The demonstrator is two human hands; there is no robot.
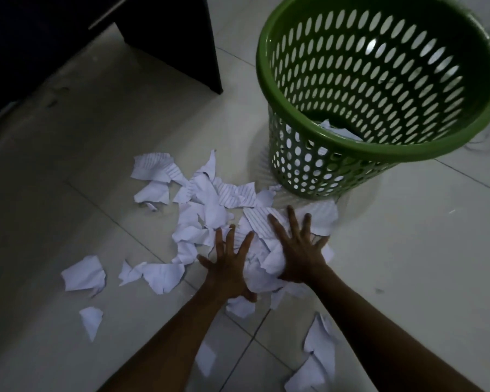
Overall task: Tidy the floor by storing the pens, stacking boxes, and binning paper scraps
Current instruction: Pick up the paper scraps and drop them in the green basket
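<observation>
Both your hands are spread wide with straight fingers and lie flat on the paper, so nothing is pinched or closed in a fist: your left hand (pixel 227 267) presses the near side of the heap, and your right hand (pixel 297 256) presses the side closer to the bin. The paper scraps (pixel 207 205) lie on the floor (pixel 422 236) in one loose heap that reaches up to the foot of the green bin (pixel 385 152), which stands upright just beyond your right fingers. One piece of paper (pixel 337 130) is already visible inside the bin. Some single scraps lie apart from the heap: two on the left side (pixel 84 274), and a few near your right forearm (pixel 320 343). A dark piece of furniture (pixel 167 38) stands at the far left, well apart from the paper. I see no pens and no boxes in this view, so I judge that the step in hand is the binning of paper, and that most of it is not yet done. For the next move, I think you need to bring the two hands toward each other, so the scraps are pushed into a bundle between the palms, and then curl the fingers under it before lifting. The pieces are light and thin, so some may slip out on the way over the rim.
</observation>
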